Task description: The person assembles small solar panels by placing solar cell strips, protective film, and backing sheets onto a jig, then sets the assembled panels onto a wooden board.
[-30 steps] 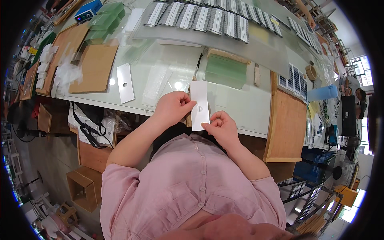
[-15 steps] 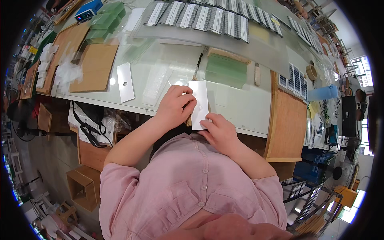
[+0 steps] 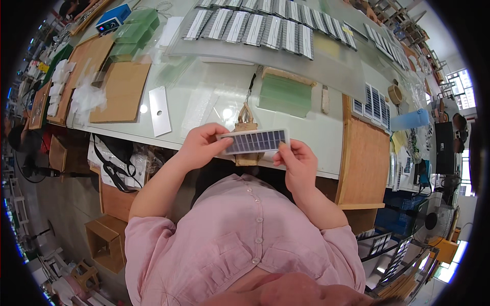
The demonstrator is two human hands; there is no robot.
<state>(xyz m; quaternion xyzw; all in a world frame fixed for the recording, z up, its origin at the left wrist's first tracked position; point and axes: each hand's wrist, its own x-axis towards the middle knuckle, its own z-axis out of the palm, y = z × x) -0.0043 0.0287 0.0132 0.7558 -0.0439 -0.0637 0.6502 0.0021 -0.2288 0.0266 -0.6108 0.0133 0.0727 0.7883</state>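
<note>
Between my two hands is a small solar panel (image 3: 255, 142), its dark cells facing up inside a pale border. My left hand (image 3: 206, 145) pinches its left end, and my right hand (image 3: 297, 159) grips the right end with the thumb on top. The panel is held nearly level, slightly above the table's near edge. Under and behind it, partly hidden, sits a brown block-like fixture (image 3: 246, 159) with a looped cord running up from it. A white plate with a hole (image 3: 160, 112) lies on the table to the left.
Rows of grey and white strips (image 3: 245, 28) lie on a frosted sheet at the back. Green glass pieces (image 3: 286, 92) rest behind my hands. More solar panels (image 3: 375, 104) stand by a wooden box (image 3: 363, 163) at right. Flat cardboard (image 3: 120, 92) lies at left.
The piece in my hands showed its white side and stood lengthwise; now it lies crosswise, cell side up. My hands have moved apart to its two ends, uncovering the brown fixture.
</note>
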